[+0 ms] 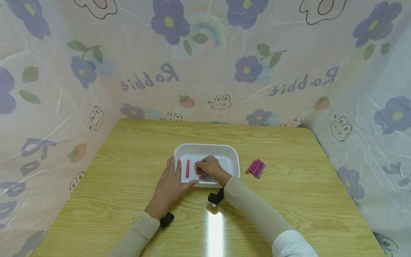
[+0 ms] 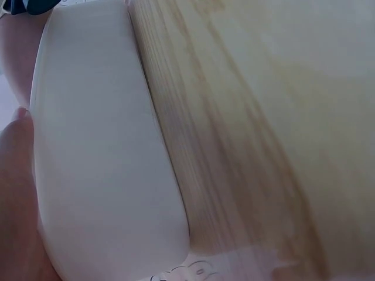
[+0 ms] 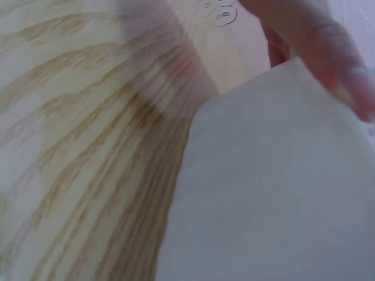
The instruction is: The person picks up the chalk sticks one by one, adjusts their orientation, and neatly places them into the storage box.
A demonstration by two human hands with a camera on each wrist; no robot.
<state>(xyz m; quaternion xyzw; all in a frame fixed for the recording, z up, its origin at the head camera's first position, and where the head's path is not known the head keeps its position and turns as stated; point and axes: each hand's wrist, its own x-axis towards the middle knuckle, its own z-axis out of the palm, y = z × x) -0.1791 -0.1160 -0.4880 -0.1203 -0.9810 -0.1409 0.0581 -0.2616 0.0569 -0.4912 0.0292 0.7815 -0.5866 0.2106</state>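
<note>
A white tray [image 1: 228, 152] lies on the table with one short red stick [image 1: 187, 169] upright in view on its left side. Across the tray's front left corner rests my left hand [image 1: 168, 184], its fingers straight and its thumb along the front rim. My right hand [image 1: 210, 167] reaches down inside the tray and pinches a red stick that its fingers mostly hide. Another reddish stick [image 1: 203, 176] shows partly beneath that hand. In the left wrist view the tray's outer wall [image 2: 105, 140] fills the left half; the right wrist view shows right-hand fingers [image 3: 328, 52] above the rim.
Several pink and purple sticks [image 1: 255, 168] lie side by side on the wooden table [image 1: 289, 200], right of the tray. A printed curtain [image 1: 205, 64] encloses the table's back and sides. Each wrist carries a black device [image 1: 216, 197].
</note>
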